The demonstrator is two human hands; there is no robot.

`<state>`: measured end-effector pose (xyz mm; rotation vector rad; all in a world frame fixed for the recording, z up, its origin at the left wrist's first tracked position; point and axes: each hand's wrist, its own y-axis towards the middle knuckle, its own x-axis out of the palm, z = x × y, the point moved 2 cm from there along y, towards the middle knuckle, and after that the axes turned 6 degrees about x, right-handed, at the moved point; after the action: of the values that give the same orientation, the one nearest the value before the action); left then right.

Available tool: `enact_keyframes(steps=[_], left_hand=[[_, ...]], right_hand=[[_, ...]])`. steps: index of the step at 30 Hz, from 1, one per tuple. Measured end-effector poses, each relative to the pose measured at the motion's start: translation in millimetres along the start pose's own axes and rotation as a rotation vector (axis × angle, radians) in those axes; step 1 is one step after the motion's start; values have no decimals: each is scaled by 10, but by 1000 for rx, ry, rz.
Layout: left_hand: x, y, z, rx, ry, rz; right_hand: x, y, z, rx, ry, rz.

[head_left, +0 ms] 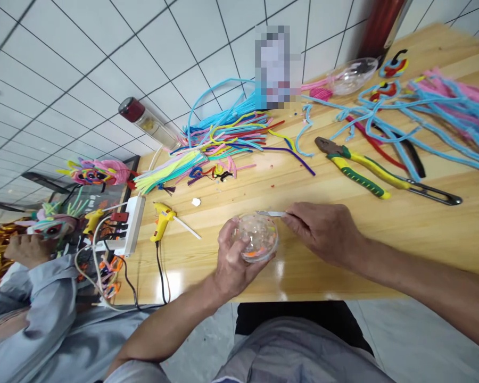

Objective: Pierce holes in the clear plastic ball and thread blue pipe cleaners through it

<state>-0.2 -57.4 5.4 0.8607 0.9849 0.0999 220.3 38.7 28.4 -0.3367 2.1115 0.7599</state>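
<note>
bowl (257, 236): small, clear plastic, orange bits inside, held up
blade (270, 214): thin metal, level, at bowl's rim

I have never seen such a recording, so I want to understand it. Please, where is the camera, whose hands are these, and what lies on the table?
There is no machine here. One camera sits on a person's head and looks down at their own bare hands. The left hand holds a clear bowl with coloured bits inside. The right hand holds a thin metal tool, its tip at the bowl's rim; which tool, I cannot tell. On the wooden table lie pipe cleaners, pliers, a yellow glue gun and a power strip. At the far left, another person's hand holds a colourful craft piece.
</note>
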Motion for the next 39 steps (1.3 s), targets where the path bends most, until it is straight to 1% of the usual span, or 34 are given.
enact_keyframes(steps=[3, 5, 7, 9, 12, 14, 18, 20, 25, 29, 31, 36, 39], left_hand=[[-1, 32, 7, -28, -15, 9], [-1, 43, 11, -45, -10, 2], [-2, 41, 13, -50, -6, 2], [-2, 29, 8, -54, -10, 5], [1, 6, -1, -26, -13, -1], [4, -4, -7, -12, -14, -11], [5, 4, -5, -12, -25, -11], [3, 17, 4, -10, -22, -8], [0, 32, 17, -31, -5, -10], [6, -1, 12, 6, -5, -10], [8, -16, 7, 11, -5, -9], [6, 7, 8, -11, -11, 2], [-3, 42, -16, -86, -30, 29]], right_hand=[[-26, 4, -27, -78, 72, 7], [-35, -4, -65, -147, 81, 19], [-31, -12, -88, -181, 65, 29], [-17, -15, -76, -160, 33, 28], [-5, -12, -12, -67, -54, 29], [-18, -10, 12, -46, -63, 39], [-64, -15, -47, -138, 31, 31], [-77, -21, -91, -165, 34, 36], [-66, -42, -109, -147, -7, 52], [-60, -42, -27, -64, -94, 13], [-69, -38, 4, -40, -103, -3], [-83, -28, -12, -104, 25, 21], [-62, -11, -12, -110, 23, 30]])
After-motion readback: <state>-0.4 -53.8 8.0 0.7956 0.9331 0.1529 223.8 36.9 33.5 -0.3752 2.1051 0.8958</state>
